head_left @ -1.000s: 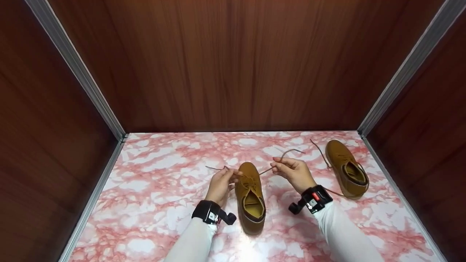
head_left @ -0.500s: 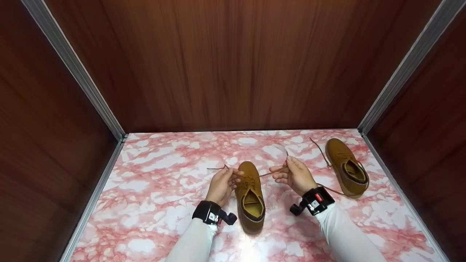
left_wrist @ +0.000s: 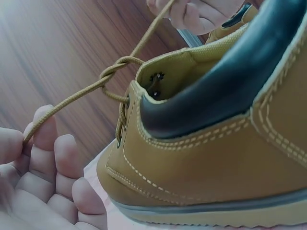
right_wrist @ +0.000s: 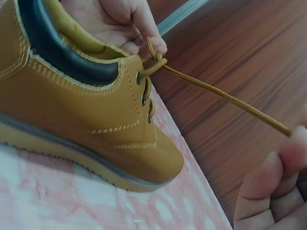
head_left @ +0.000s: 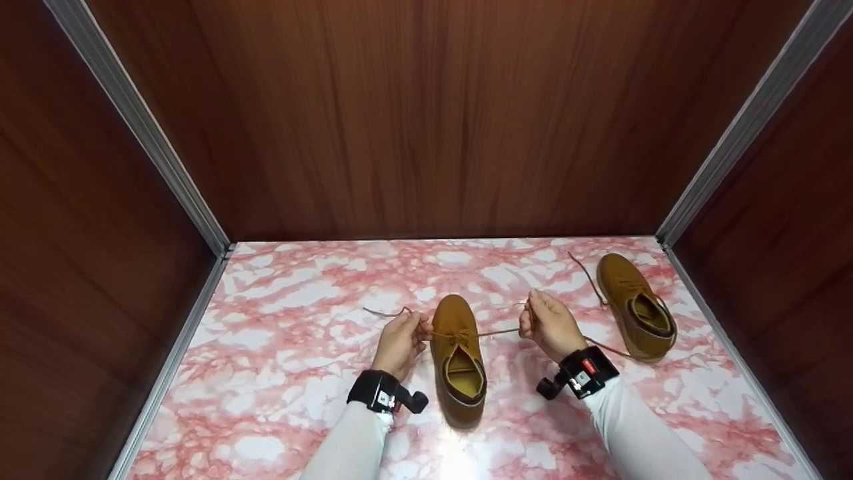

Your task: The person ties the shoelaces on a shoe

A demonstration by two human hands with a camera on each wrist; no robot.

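A tan lace-up shoe (head_left: 445,363) is stood upright on its sole on a tabletop patterned in red and white marbling (head_left: 280,373), between the person's 2 hands, with its toe pointed at the wood-grain back panel (head_left: 426,120). Its brown shoelace (head_left: 498,332) is drawn out to both sides. The left section is pinched between the thumb and fingertips of the left hand (head_left: 398,343), beside the shoe, and a loose tail is left trailing past the fingers toward the left. The right section is gripped in the curled fingers of the right hand (head_left: 554,327), which is held apart from the shoe.

Above the throat of the shoe, the 2 lace sections are crossed and twisted round each other, as is seen in the left wrist view. The collar (left_wrist: 192,112) is padded in black, and 3 metal eyelets (right_wrist: 144,99) are shown along 1 side.

A second tan shoe (head_left: 620,280) is placed upright near the right edge, well apart from the first, with its own lace (head_left: 586,277) strewn beside it. Black wrist straps (head_left: 374,390) are worn over white sleeves (head_left: 353,440).
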